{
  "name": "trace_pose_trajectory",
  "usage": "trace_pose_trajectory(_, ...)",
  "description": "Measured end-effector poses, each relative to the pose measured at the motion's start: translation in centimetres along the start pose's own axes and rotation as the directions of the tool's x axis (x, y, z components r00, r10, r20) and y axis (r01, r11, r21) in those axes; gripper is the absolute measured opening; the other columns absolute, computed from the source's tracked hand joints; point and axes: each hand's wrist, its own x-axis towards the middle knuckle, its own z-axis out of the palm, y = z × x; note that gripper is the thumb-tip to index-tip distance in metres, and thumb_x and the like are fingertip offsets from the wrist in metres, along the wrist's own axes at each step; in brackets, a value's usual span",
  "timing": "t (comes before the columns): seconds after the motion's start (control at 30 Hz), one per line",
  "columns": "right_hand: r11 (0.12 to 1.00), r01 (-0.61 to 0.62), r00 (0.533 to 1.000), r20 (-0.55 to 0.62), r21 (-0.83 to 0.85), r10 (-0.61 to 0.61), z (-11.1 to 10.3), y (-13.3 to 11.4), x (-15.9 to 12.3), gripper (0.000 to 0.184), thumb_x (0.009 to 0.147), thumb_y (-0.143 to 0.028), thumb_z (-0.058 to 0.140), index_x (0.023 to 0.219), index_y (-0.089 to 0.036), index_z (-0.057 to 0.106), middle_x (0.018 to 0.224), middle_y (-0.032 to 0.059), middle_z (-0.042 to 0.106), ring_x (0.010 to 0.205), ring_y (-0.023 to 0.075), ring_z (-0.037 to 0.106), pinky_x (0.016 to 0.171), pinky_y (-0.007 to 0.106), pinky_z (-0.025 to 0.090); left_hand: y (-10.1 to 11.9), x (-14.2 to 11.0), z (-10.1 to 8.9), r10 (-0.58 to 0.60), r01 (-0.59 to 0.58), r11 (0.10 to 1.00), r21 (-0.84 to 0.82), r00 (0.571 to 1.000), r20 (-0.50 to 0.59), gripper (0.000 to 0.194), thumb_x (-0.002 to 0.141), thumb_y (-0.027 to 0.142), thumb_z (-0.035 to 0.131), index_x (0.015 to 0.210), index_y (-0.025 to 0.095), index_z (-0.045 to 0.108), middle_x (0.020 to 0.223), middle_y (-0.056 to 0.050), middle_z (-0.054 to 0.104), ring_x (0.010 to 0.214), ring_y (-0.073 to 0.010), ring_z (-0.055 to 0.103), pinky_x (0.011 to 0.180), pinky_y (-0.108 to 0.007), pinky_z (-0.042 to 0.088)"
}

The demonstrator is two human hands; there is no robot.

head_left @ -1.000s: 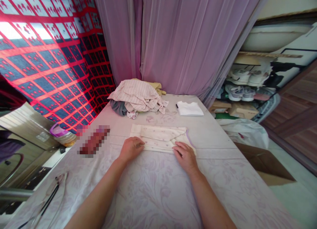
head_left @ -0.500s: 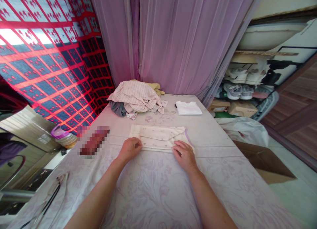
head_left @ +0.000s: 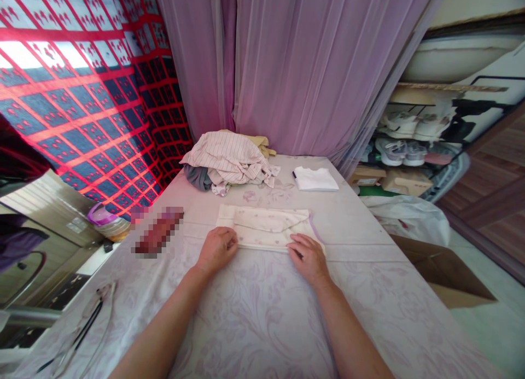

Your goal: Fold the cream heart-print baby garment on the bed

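A cream, partly folded garment (head_left: 266,226) with a faint flower print and a purple edge lies flat on the table (head_left: 246,313). My left hand (head_left: 217,249) pinches the near left edge of the garment with curled fingers. My right hand (head_left: 308,254) presses on the near right edge, fingers bent and closed on the fabric. Both forearms reach in from the bottom of the view.
A heap of striped, grey and yellow clothes (head_left: 229,160) lies at the table's far end, with a folded white cloth (head_left: 315,179) to its right. A cardboard box (head_left: 443,275) and a white bag (head_left: 410,217) stand on the floor at right. A purple curtain (head_left: 295,67) hangs behind.
Both hands stay on the garment's near edge; only the camera has shifted slightly.
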Motion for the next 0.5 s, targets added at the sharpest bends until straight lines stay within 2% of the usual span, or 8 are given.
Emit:
trace_pose_trajectory(0.13, 1.000, -0.006, 1.000, -0.007, 0.018, 0.006, -0.2, -0.3, 0.2, 0.023, 0.086, -0.028, 0.049, 0.081, -0.024, 0.072, 0.100, 0.0052, 0.070, 0.099, 0.0206, 0.060, 0.091, 0.038, 0.043, -0.1, 0.1, 0.1, -0.034, 0.034, 0.999, -0.005, 0.999, 0.028, 0.013, 0.076, 0.016, 0.053, 0.068, 0.020, 0.063, 0.091, -0.004, 0.068, 0.086, -0.0176, 0.062, 0.083, -0.031, 0.046)
trace_pose_trajectory(0.2, 1.000, -0.020, 1.000, 0.019, 0.014, 0.019, -0.3, -0.9, 0.5, 0.026, 0.088, -0.030, 0.046, 0.092, -0.023, 0.071, 0.105, 0.0064, 0.069, 0.103, 0.0208, 0.059, 0.095, 0.039, 0.041, 0.2, 0.5, 0.3, -0.040, 0.039, 0.999, 0.019, 0.999, 0.024, 0.018, 0.083, 0.025, 0.050, 0.077, 0.020, 0.066, 0.098, -0.006, 0.069, 0.093, -0.0188, 0.061, 0.088, -0.032, 0.045)
trace_pose_trajectory(0.27, 0.999, -0.033, 0.993, 0.112, -0.006, 0.033, -0.2, -1.8, 0.8, 0.031, 0.090, -0.031, 0.043, 0.108, -0.023, 0.066, 0.117, 0.0074, 0.064, 0.114, 0.0219, 0.054, 0.101, 0.041, 0.036, 0.9, 0.8, 1.0, -0.017, 0.014, 0.998, 0.056, 0.999, 0.045, 0.027, 0.088, 0.033, 0.046, 0.100, 0.020, 0.066, 0.116, -0.009, 0.064, 0.111, -0.0217, 0.055, 0.099, -0.036, 0.039)
trace_pose_trajectory(0.37, 0.997, -0.065, 0.954, 0.291, -0.050, 0.076, 0.0, -3.1, 1.0, 0.040, 0.091, -0.033, 0.041, 0.125, -0.021, 0.056, 0.135, 0.0087, 0.051, 0.128, 0.0231, 0.041, 0.107, 0.045, 0.028, 1.9, 0.9, 2.6, 0.034, -0.052, 0.992, 0.117, 0.987, 0.154, 0.050, 0.089, 0.047, 0.044, 0.131, 0.021, 0.049, 0.143, -0.010, 0.042, 0.134, -0.0269, 0.033, 0.110, -0.046, 0.024)
trace_pose_trajectory(0.43, 0.994, -0.083, 0.929, 0.356, -0.071, 0.104, 0.2, -3.5, 1.0, 0.042, 0.091, -0.033, 0.040, 0.128, -0.020, 0.053, 0.140, 0.0094, 0.046, 0.131, 0.0230, 0.038, 0.108, 0.045, 0.026, 2.2, 0.8, 3.5, 0.033, -0.067, 0.988, 0.141, 0.972, 0.232, 0.057, 0.088, 0.052, 0.043, 0.137, 0.023, 0.041, 0.149, -0.010, 0.034, 0.138, -0.0285, 0.024, 0.111, -0.050, 0.017)
trace_pose_trajectory(0.5, 0.993, -0.087, 0.922, 0.372, -0.078, 0.110, 0.3, -3.6, 0.9, 0.042, 0.091, -0.033, 0.039, 0.128, -0.019, 0.053, 0.140, 0.0098, 0.046, 0.131, 0.0230, 0.037, 0.108, 0.046, 0.026, 2.3, 0.8, 3.9, 0.016, -0.057, 0.988, 0.141, 0.960, 0.279, 0.057, 0.089, 0.053, 0.041, 0.138, 0.024, 0.041, 0.149, -0.010, 0.033, 0.139, -0.0284, 0.022, 0.111, -0.052, 0.016)
